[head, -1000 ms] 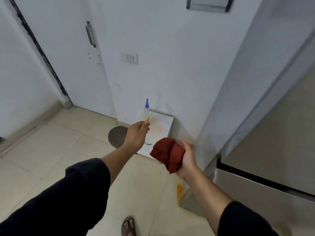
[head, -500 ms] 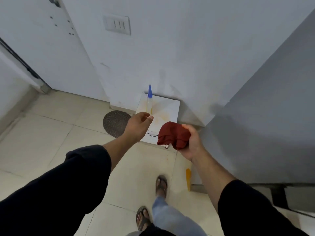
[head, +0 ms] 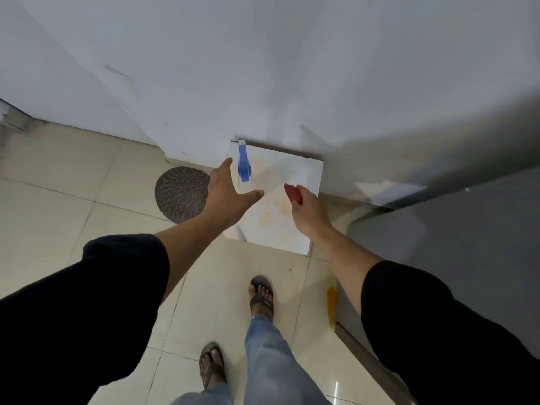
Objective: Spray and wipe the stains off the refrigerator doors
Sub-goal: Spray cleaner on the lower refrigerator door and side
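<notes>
A spray bottle with a blue nozzle point(head: 243, 164) stands on a low white box point(head: 295, 226) against the wall. My left hand point(head: 228, 197) hovers just in front of the bottle, fingers spread, thumb and forefinger on either side of it, not touching. My right hand point(head: 308, 211) is over the box's right part, closed around a red cloth point(head: 292, 193) of which only a small end shows past the fingers. The grey refrigerator point(head: 455, 229) rises at the right, its side and lower edge in view.
A round dark mat point(head: 181, 194) lies on the tiled floor left of the box. An orange strip point(head: 331, 305) sits at the refrigerator's base. My sandalled feet point(head: 261, 296) stand on the tiles below. The white wall closes off the far side.
The view has tilted down and closer to the box. My left hand has opened and reached toward the bottle. My right hand with the cloth has lowered over the box.
</notes>
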